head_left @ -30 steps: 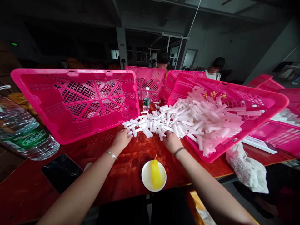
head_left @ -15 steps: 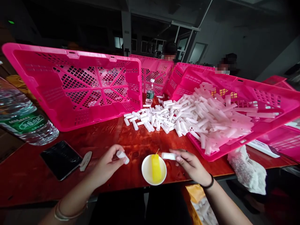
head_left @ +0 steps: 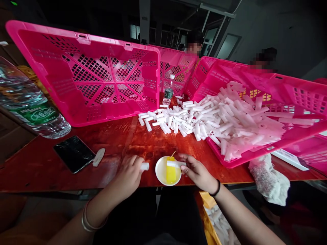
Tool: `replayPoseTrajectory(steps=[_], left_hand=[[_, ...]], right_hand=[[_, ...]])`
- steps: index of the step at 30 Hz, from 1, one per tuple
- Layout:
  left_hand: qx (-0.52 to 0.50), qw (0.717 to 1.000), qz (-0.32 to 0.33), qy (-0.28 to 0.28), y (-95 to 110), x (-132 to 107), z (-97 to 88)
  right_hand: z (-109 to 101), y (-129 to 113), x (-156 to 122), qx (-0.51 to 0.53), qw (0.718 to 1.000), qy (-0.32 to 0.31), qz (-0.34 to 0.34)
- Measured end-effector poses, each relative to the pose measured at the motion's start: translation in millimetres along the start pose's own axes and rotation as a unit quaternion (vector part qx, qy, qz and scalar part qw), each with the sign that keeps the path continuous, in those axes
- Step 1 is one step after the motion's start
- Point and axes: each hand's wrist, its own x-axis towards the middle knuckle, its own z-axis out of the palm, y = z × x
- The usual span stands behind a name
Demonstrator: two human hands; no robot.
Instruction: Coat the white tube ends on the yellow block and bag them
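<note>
My left hand (head_left: 130, 173) is closed around a short white tube (head_left: 144, 166), whose end sticks out to the right, beside the bowl. Between the thumb and fingers of my right hand (head_left: 196, 172), another white tube (head_left: 175, 164) lies level over the bowl, in front of a yellow block (head_left: 171, 175). That block rests in a small white bowl (head_left: 158, 175) near the table's front edge. A thin stick (head_left: 173, 153) pokes up at the back of the block. Whether the right tube touches the block, I cannot tell.
A heap of white tubes (head_left: 204, 119) spills from a tilted pink crate (head_left: 237, 162) on the right. Another pink crate (head_left: 84, 115) stands on its side at left. A phone (head_left: 74, 154), a large water bottle (head_left: 35, 109) and a small bottle (head_left: 168, 92) are around. Two people sit beyond.
My right hand has moved left, bringing its tube over the bowl. My left hand has turned and come nearer the bowl with its tube. The camera view has shifted.
</note>
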Motion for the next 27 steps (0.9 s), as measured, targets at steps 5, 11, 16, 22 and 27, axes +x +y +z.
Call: replayPoseTrajectory(steps=[5, 11, 16, 22, 27], left_hand=[[-0.138, 0.988, 0.066, -0.008, 29, 2, 24.7], [-0.180, 0.983, 0.033, 0.012, 35, 11, 45.3], [-0.205, 0.979, 0.016, 0.009, 32, 14, 45.9], [-0.199, 0.980, 0.016, 0.010, 31, 13, 48.8], [-0.192, 0.981, 0.020, 0.006, 30, 12, 49.4]], right_hand=[[3, -4, -6, -0.064, 0.994, 0.005, -0.089], [7, 0, -13, 0.009, 1.000, 0.015, 0.002], [7, -5, -18, -0.061, 0.992, 0.012, -0.109], [14, -12, -24, 0.010, 0.999, 0.039, -0.011], [15, -11, -28, -0.068, 0.990, 0.043, -0.113]])
